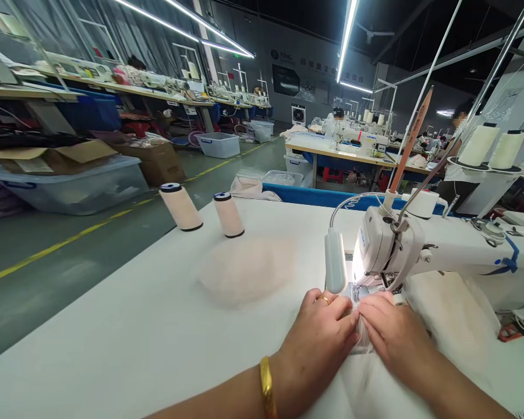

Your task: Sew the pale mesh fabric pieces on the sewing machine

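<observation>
My left hand (321, 337) and my right hand (395, 334) lie side by side on a piece of white fabric (375, 378), just in front of the needle area of a white sewing machine (441, 250). Both hands have their fingers pressed together on the cloth, pinching it where it runs under the machine's foot. A gold bangle sits on my left wrist and a ring on one left finger. A small lamp on a bent neck (335, 262) hangs right above my left fingers. The needle itself is hidden behind the fingers and the lamp.
Two pale thread cones (181, 206) (229, 214) stand at the far left of the white table (135, 326). A pale pink fabric heap (244, 267) lies between them and my hands. Two more cones (491, 145) sit on the stand at right. Other people work at distant tables.
</observation>
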`<state>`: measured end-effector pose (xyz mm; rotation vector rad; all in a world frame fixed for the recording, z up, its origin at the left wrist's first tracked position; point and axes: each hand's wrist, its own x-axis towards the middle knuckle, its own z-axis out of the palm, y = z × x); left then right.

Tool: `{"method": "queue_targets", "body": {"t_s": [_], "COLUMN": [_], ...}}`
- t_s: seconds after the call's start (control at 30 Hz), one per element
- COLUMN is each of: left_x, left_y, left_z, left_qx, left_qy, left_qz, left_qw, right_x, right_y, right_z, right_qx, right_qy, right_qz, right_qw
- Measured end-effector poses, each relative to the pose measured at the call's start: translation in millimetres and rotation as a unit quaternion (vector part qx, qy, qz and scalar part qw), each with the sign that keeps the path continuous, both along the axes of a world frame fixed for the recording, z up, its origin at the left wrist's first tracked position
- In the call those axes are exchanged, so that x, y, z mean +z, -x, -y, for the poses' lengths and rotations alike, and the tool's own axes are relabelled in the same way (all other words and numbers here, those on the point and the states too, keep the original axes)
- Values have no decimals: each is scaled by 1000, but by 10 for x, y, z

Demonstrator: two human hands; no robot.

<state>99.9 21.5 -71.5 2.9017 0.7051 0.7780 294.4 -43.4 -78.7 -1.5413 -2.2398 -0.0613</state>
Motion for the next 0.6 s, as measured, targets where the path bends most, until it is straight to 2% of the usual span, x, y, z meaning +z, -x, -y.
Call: {"method": "queue_targets", "body": {"t_s": [0.23,0.5,0.6], "left_x": [-28,-29,-42], "left_y": [-38,-35,-39], "left_z": [-6,-6,-17], "left_qx": [13,16,15], "left_qy": [-14,10,34], "left_qz": [2,-10,-13], "left_qw": [1000,1000,999], "right_x": [-28,-64,-45], "right_y": [-23,-73,-83], "right_z": [-12,-30,-2], "right_qx": [-25,-34,-28], "right_qy": [-2,7,-24], "right_qz": [16,33,45], "right_qw": [1000,999,998]}}
